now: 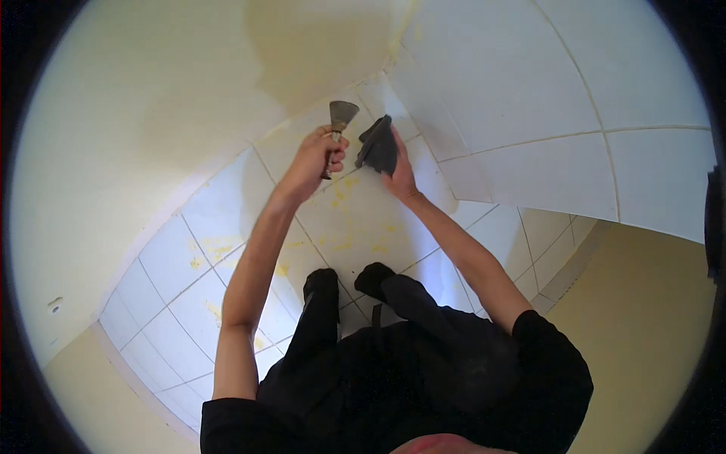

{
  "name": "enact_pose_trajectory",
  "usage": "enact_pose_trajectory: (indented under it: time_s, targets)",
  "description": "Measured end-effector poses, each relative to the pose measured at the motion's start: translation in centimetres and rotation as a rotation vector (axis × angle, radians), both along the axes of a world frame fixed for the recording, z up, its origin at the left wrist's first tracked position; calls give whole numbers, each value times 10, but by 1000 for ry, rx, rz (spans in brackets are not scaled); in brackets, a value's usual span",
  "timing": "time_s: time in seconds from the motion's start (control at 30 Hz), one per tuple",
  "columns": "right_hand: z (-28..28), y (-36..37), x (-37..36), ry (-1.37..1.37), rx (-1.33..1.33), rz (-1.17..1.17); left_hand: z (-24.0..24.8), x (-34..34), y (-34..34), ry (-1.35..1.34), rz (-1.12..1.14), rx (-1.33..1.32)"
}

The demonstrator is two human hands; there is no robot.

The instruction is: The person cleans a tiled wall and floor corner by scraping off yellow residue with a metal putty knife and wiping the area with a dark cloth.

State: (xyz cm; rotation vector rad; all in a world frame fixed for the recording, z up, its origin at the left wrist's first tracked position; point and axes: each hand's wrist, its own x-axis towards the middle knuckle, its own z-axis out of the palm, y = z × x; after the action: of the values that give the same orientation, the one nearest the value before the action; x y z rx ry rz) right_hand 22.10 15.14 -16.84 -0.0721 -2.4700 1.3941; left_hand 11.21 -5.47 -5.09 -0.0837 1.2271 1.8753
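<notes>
My left hand (311,160) is closed round the handle of a putty knife (343,114), its flared grey blade pointing away from me. Close beside it on the right, my right hand (402,175) grips a dark grey folded piece (380,151) that looks like cloth; its exact kind is not clear. The fingers of that hand are partly hidden behind it. A small gap separates the knife from the dark piece. Below both hands lies the white tiled floor (352,219), marked with scattered yellow smears (340,191).
A cream wall (151,98) rises on the left and far side, with a small white fitting (55,305) low on it. White tiles cover the wall (522,83) at right. My dark-covered feet (321,281) stand on the floor just below the hands.
</notes>
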Motion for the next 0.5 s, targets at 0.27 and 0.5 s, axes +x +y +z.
enact_pose_trajectory:
  time_s: [0.27, 0.5]
  targets:
    - [-25, 5, -2, -117, 56, 18, -10, -21, 78, 105, -261, -97]
    - [-13, 4, -5, 0, 308, 90, 56, -113, 121, 724, -1075, -334]
